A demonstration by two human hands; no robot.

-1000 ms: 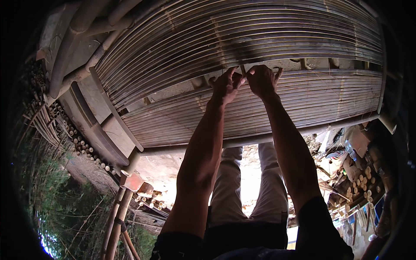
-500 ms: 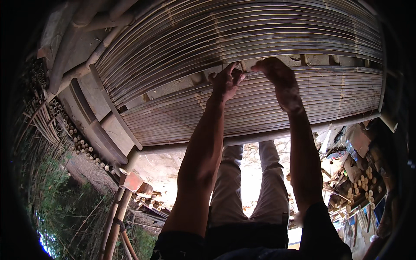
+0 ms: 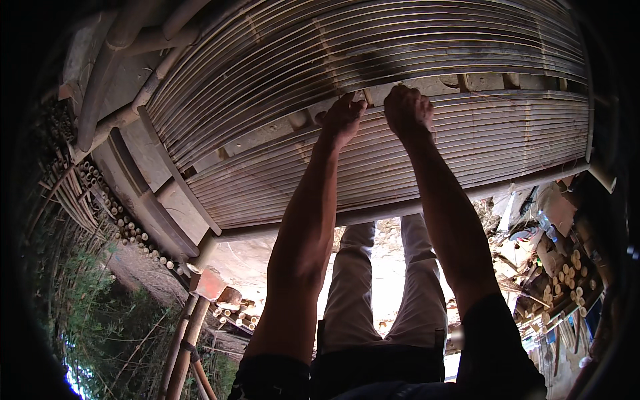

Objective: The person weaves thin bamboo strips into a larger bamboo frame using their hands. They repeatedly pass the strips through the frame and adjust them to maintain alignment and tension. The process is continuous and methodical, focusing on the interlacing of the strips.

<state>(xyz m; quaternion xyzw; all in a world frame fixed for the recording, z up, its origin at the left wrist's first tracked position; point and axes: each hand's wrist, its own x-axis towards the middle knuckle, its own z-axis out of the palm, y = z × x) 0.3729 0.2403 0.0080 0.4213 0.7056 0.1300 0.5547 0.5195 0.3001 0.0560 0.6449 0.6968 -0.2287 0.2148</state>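
Bamboo slat panel (image 3: 373,60) fills the upper picture, its two slatted sections parted by a gap across the middle. Round bamboo pole (image 3: 400,208) runs along its near edge. Left hand (image 3: 343,120) pinches a thin strip (image 3: 365,97) at the gap; right hand (image 3: 408,110) curls closed on the slat edge just beside it.

Sunlit dirt floor (image 3: 267,263), scattered bamboo offcuts (image 3: 567,273)
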